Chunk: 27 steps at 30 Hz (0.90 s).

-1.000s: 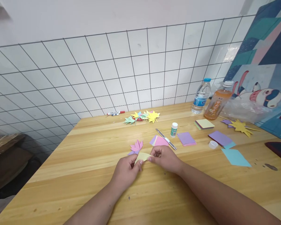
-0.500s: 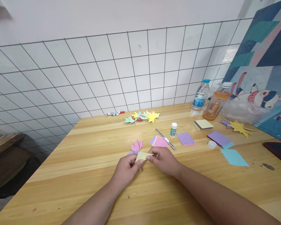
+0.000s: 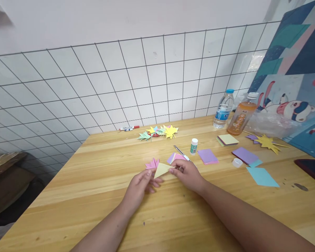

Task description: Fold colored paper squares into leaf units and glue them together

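My right hand (image 3: pixel 187 175) pinches one corner of a pale yellow piece of folded paper (image 3: pixel 162 169), triangular in outline, held just above the table. Beside the paper's left edge is my left hand (image 3: pixel 141 184), its fingers apart; whether a fingertip touches the paper is hard to tell. Behind them lies a pink folded paper leaf (image 3: pixel 152 163), partly covered by the left fingers. A stack of pink and purple paper sheets (image 3: pixel 176 157) and a utility knife (image 3: pixel 182 153) lie just beyond my right hand, which hides the knife's near part.
A glue stick (image 3: pixel 194 146) stands near purple sheets (image 3: pixel 208 156). Finished paper leaves (image 3: pixel 170 132) and markers (image 3: pixel 129 128) lie at the back. On the right are a water bottle (image 3: pixel 223 109), an orange drink bottle (image 3: pixel 242 113), a white cap (image 3: pixel 237 162) and a blue sheet (image 3: pixel 262 176).
My left hand has loosened from the yellow paper and its fingers have spread. My right hand still holds the paper, now slightly higher and further right, over part of the knife.
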Each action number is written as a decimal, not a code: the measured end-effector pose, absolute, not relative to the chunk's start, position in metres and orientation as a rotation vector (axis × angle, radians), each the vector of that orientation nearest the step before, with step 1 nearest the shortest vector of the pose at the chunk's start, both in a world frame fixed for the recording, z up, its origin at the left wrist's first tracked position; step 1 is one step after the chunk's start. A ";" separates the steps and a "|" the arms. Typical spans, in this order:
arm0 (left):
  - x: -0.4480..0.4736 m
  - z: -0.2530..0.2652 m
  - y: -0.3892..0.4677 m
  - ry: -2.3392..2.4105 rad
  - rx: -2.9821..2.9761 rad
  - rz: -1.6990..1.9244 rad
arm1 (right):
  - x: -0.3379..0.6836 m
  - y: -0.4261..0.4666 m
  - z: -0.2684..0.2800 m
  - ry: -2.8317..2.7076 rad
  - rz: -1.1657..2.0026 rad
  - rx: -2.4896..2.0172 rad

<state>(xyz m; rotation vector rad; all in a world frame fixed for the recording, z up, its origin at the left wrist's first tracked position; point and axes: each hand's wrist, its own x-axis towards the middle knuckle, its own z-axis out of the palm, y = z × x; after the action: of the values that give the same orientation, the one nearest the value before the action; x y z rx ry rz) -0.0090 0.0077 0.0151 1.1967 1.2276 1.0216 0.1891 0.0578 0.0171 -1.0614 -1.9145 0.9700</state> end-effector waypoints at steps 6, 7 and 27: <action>-0.012 0.013 0.009 1.089 1.182 1.005 | 0.187 0.054 0.014 -1.946 1.017 -0.962; -0.012 0.013 0.009 1.080 1.179 1.010 | 0.187 0.054 0.014 -1.959 1.022 -0.956; -0.011 0.016 0.012 1.101 1.106 0.990 | 0.187 0.035 0.024 -2.269 0.634 -0.813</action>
<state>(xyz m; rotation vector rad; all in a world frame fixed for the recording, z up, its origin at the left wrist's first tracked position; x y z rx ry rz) -0.0113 0.0124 0.0165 1.1060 1.1010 0.9896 0.1870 0.0352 0.0240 -0.8135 -2.2694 0.6343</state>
